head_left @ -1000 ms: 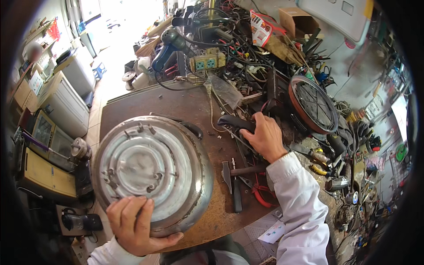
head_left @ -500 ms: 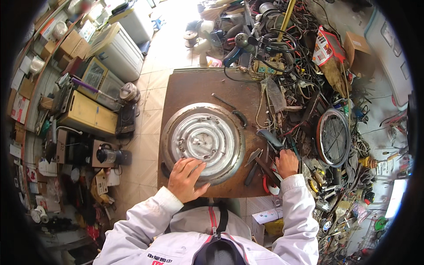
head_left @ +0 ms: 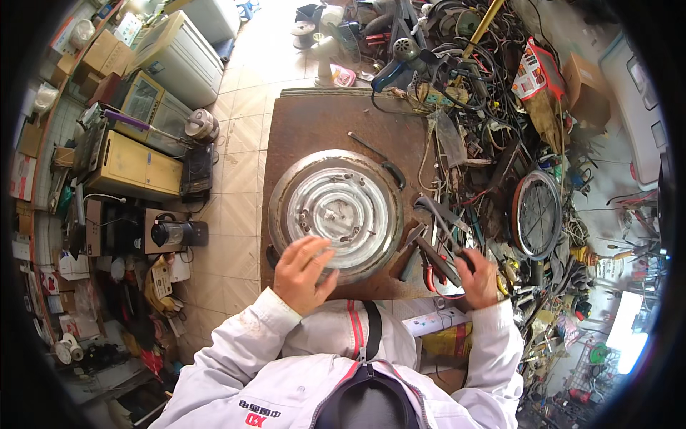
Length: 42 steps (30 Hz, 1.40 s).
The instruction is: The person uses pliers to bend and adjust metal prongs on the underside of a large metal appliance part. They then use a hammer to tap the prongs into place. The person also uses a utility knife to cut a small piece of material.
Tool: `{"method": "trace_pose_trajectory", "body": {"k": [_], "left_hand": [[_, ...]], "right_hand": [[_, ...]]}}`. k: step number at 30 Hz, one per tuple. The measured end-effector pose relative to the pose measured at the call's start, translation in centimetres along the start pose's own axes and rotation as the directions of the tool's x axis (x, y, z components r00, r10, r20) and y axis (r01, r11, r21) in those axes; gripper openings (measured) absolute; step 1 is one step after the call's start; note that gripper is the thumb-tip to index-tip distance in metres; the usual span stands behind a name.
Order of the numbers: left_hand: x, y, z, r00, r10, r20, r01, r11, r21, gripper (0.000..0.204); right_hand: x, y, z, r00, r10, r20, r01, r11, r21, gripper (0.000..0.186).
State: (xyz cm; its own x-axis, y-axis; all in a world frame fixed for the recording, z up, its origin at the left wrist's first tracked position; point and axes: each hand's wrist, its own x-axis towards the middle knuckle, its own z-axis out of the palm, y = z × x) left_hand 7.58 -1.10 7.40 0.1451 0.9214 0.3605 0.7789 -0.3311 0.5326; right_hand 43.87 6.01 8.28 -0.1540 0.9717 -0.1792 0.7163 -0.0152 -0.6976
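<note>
A round silvery metal pan (head_left: 289, 179) with raised concentric rings and a dark, stained rim lies on the brown worktable (head_left: 314, 118). Black side handles show at its edge, one of them (head_left: 394, 174) at the upper right. My left hand (head_left: 304, 275) is over the pan's near edge, fingers apart and holding nothing; whether the fingertips touch the metal I cannot tell. Beyond the table's near right corner, my right hand (head_left: 480, 280) is closed on the dark handle of a tool with a long thin metal shaft (head_left: 444, 227), like a screwdriver, slanting up and left over other tools.
Red-handled pliers (head_left: 429, 277) and several hand tools lie at the table's right edge. A thin rod (head_left: 366, 145) rests beyond the pan. Tangled cables, a hot-air gun (head_left: 393, 71) and a spoked wheel (head_left: 537, 214) crowd the right. Appliances and a kettle (head_left: 170, 232) stand left.
My right hand has drawn back toward me from the tool pile, now with the thin-shafted tool in it. My left hand's fingers have lifted slightly. The view has shifted a little.
</note>
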Motion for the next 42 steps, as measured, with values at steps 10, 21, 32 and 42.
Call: {"method": "trace_pose_trajectory", "body": {"k": [10,21,32,42], "left_hand": [[5.9,-6.1,-0.2,0.985,-0.163,-0.065,0.166,0.985,0.044,0.059],[5.3,-7.4,2.2,0.991,-0.134,-0.026,0.134,0.991,-0.01,0.051],[5.7,-8.0,1.9,0.988,-0.155,0.026,0.156,0.987,-0.042,0.049],[5.4,-7.4,2.0,0.992,-0.129,0.019,0.13,0.99,-0.06,0.044]], "right_hand": [[-7.6,-9.3,5.6,1.0,0.008,-0.013,-0.006,0.995,0.096,0.028],[-9.1,-9.1,7.0,1.0,0.02,-0.001,-0.02,0.999,0.036,0.029],[-8.3,-11.3,8.1,0.996,0.091,-0.012,-0.091,0.996,-0.016,0.029],[-9.3,-10.3,10.4,0.775,0.398,0.491,-0.631,0.526,0.57,0.026]]}}
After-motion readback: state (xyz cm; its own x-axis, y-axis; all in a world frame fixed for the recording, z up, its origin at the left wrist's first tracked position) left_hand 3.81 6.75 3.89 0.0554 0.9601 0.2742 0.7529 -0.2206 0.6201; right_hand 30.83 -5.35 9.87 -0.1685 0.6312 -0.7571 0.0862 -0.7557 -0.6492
